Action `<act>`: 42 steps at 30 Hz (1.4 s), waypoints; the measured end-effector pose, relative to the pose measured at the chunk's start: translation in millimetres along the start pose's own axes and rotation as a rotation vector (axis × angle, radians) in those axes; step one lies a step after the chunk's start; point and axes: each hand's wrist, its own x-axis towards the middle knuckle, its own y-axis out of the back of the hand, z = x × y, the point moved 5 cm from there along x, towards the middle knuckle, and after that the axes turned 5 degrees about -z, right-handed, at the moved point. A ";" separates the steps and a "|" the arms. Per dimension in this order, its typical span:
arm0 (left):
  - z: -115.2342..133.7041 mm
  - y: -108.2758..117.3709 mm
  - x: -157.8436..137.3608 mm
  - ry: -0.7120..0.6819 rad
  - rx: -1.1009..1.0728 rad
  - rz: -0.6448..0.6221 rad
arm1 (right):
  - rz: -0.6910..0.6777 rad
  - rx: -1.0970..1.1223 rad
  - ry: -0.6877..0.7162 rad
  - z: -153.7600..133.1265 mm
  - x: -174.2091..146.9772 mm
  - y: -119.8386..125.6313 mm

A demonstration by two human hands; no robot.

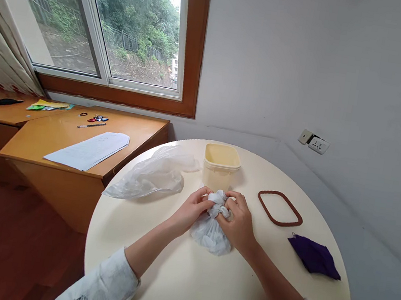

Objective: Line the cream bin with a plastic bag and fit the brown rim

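A knotted whitish plastic bag [212, 235] rests on the round table, its gathered neck and knot between my hands. My left hand [196, 209] is closed, its fingers and thumb pinching the left side of the knot. From the right, my right hand [238, 222] grips the same knot with curled fingers. The bag's lower part bulges out beneath, and what is inside cannot be made out. Just behind it stands a pale yellow plastic tub [218, 173], open at the top.
On the round table [178, 288] lie a crumpled clear plastic bag [154, 173] at left, a brown rounded frame [299, 221] and a folded purple cloth [315, 257] at right. A wooden desk [34, 144] beside it holds papers [88, 150] and a pen [92, 125].
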 end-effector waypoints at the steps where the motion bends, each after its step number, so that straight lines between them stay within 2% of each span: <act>1: -0.2 0.2 -0.1 0.000 0.000 -0.002 | 0.000 -0.001 -0.001 -0.1 0.1 0.1; 23: -4.4 2.8 0.9 0.001 -0.015 -0.019 | -0.033 0.030 -0.037 3.4 0.4 -0.3; 30: 0.0 -4.0 -0.7 -0.034 0.058 -0.155 | -0.044 0.036 -0.057 7.0 0.2 1.0; 35: 1.2 -6.1 -0.2 -0.044 0.106 -0.162 | -0.042 0.038 -0.067 9.6 0.5 -0.3; 39: 6.8 -1.4 2.4 -0.102 0.198 -0.132 | -0.049 0.135 -0.083 7.5 2.4 3.1; 42: 14.0 6.6 3.8 -0.152 0.317 -0.099 | -0.122 0.337 -0.113 7.8 6.7 7.6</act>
